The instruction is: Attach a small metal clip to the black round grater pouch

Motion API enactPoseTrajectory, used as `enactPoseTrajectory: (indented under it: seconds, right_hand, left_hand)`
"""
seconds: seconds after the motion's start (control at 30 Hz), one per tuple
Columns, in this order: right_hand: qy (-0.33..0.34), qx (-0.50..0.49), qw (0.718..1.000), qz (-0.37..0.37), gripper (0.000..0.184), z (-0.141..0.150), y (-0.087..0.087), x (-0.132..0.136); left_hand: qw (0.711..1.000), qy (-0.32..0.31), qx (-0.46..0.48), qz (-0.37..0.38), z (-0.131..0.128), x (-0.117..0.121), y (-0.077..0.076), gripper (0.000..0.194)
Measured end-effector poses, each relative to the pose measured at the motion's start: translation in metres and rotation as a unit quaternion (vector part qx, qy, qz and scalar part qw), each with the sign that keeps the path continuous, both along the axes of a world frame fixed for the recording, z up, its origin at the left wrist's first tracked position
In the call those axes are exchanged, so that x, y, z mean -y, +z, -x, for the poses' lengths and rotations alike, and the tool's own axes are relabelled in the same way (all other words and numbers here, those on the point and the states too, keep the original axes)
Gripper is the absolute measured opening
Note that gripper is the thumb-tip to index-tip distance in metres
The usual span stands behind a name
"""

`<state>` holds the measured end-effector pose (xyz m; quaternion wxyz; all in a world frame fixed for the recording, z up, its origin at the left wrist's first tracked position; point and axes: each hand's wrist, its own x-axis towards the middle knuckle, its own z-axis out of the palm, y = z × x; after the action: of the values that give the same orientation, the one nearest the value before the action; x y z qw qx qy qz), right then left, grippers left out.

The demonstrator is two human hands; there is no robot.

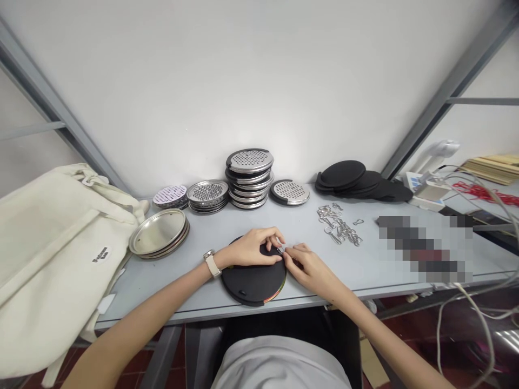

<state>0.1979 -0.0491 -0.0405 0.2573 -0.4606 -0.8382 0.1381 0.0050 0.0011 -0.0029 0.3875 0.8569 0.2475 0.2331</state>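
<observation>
A black round cover point(249, 283) lies near the table's front edge, with a strip of red, yellow and green showing at its right rim. My left hand point(252, 248) rests over its upper part, fingers bent and thumb pressed along it. At the cover's upper right edge, a small metal clip point(280, 250) sits between the hands. My right hand point(310, 268) pinches that clip between thumb and forefinger. Several loose metal snap clips point(343, 229) lie in a pile beyond my right hand.
Along the wall stand a tall stack of grater discs point(250, 181), a lower stack point(208, 194), and a single grater disc point(290, 192). Round metal plates point(160, 232) lie left, beside a cream bag point(60, 259). Black covers point(344, 175) are piled at right, near cables point(488, 324).
</observation>
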Motion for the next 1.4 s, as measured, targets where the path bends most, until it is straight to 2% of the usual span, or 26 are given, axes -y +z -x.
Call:
enactPoseTrajectory:
  seconds: [0.6, 0.87, 1.2, 1.4]
  right_hand:
    - [0.003, -0.060, 0.997, 0.055, 0.034, -0.0043, -0.0003, -0.0029]
    - [-0.007, -0.032, 0.999, 0.031, 0.031, 0.0007, -0.0007, -0.0007]
    - [0.004, 0.031, 0.999, -0.040, 0.028, 0.0019, -0.0054, -0.0001]
    - [0.011, 0.043, 0.998, -0.046, 0.028, 0.0011, -0.0054, 0.0005]
  left_hand:
    - [0.999, -0.012, 0.002, 0.046, 0.0026, -0.0023, 0.0006, 0.028]
    - [0.998, 0.038, -0.010, -0.049, 0.0013, -0.0015, -0.0006, 0.026]
    - [0.999, 0.017, -0.019, -0.037, 0.0025, 0.0007, 0.0005, 0.031]
    - [0.999, 0.012, -0.016, -0.031, 0.0018, 0.0008, 0.0005, 0.032]
